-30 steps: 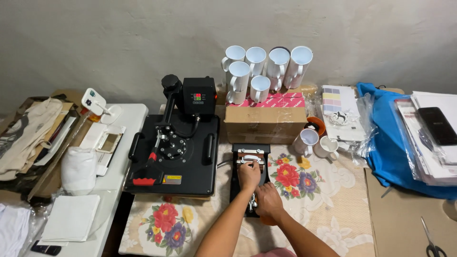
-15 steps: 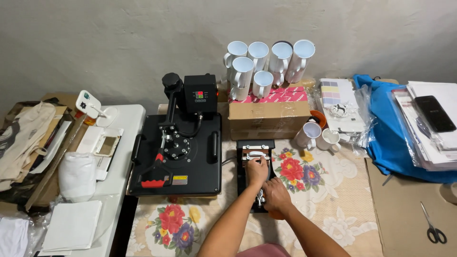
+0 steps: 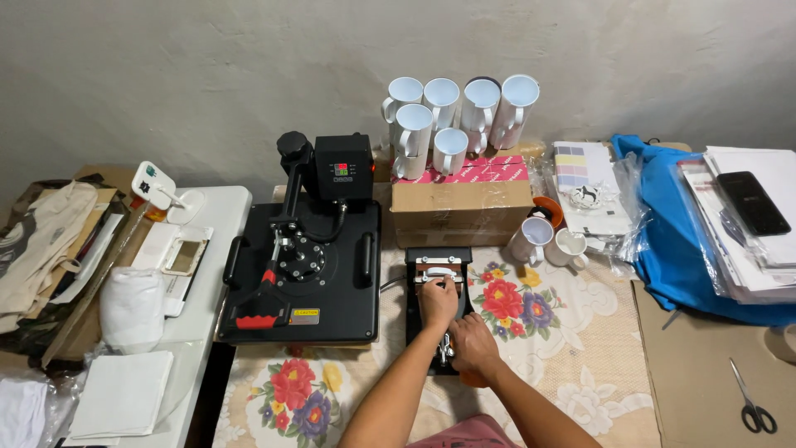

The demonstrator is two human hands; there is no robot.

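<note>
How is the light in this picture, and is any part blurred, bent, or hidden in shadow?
Head view: soft, even light and sharp focus throughout; the white mugs look bright but keep their edges. The wide lens bows the wall and table edges slightly near the corners. The left hand and right hand on the small mug press show no motion blur and cast only faint shadows.

A brown cardboard box (image 3: 461,203) stands behind the small press, its top covered in pink-and-white patterned paper. The black control box (image 3: 342,168) on the big heat press carries a small red-and-green lit display. A yellow rectangular label (image 3: 303,315) sits on that press's front edge. A dark-screened phone (image 3: 752,202) lies on papers at right
</note>
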